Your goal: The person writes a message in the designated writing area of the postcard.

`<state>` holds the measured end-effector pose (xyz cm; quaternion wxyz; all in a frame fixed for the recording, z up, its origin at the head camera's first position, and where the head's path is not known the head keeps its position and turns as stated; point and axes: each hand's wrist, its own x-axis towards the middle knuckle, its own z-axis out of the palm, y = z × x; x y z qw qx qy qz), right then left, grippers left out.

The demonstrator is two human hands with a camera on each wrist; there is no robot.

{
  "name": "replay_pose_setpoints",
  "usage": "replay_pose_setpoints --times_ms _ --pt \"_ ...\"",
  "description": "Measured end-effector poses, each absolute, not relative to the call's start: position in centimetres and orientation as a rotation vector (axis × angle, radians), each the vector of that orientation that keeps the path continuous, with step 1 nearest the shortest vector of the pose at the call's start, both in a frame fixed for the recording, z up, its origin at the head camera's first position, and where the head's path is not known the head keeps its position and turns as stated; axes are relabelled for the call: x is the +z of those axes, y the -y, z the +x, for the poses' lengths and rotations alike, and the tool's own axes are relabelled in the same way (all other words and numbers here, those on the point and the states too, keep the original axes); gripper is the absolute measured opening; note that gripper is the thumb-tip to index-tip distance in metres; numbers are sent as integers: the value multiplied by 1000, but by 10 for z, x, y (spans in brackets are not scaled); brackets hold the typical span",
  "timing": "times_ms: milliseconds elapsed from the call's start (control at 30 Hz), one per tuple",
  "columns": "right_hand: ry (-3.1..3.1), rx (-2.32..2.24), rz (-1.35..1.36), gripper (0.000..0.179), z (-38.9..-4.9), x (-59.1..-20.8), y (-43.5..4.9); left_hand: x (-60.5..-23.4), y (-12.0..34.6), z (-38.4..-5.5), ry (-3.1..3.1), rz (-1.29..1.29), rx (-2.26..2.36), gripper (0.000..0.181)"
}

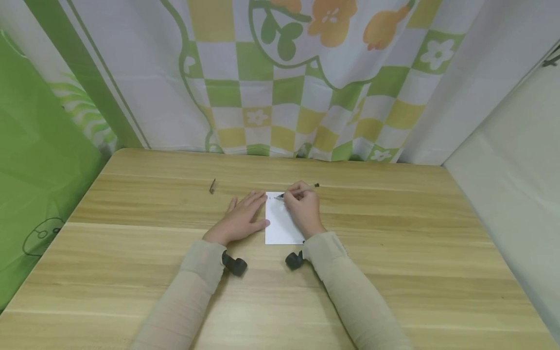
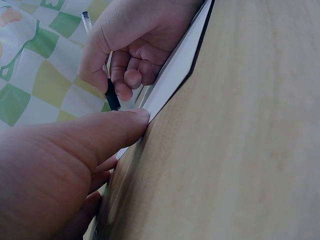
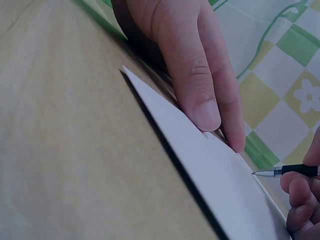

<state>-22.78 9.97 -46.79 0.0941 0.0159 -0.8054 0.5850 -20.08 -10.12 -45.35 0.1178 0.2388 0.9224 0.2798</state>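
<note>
A white sheet or notepad (image 1: 280,223) lies on the table, with small dark marks near its top left. My right hand (image 1: 304,206) pinches a pen (image 1: 308,189) whose dark grip (image 2: 112,95) shows in the left wrist view. In the right wrist view the pen tip (image 3: 265,173) meets the paper (image 3: 200,160) near its far edge. My left hand (image 1: 240,218) rests flat beside the paper, fingers extended. Its thumb (image 2: 125,122) touches the paper's left edge. The pad's dark underside edge shows in both wrist views.
A small dark pen cap (image 1: 212,186) lies on the wooden table (image 1: 131,204), left of the paper and beyond my left hand. A checked, flowered curtain (image 1: 284,112) hangs at the table's far edge. Black wrist straps (image 1: 235,265) sit at both cuffs.
</note>
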Motion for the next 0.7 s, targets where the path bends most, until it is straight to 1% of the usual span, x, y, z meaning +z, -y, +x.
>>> replay_pose_setpoints --times_ms 700 --pt "2382 1737 47 10 -228 -469 -100 -454 101 -202 -2705 701 808 74"
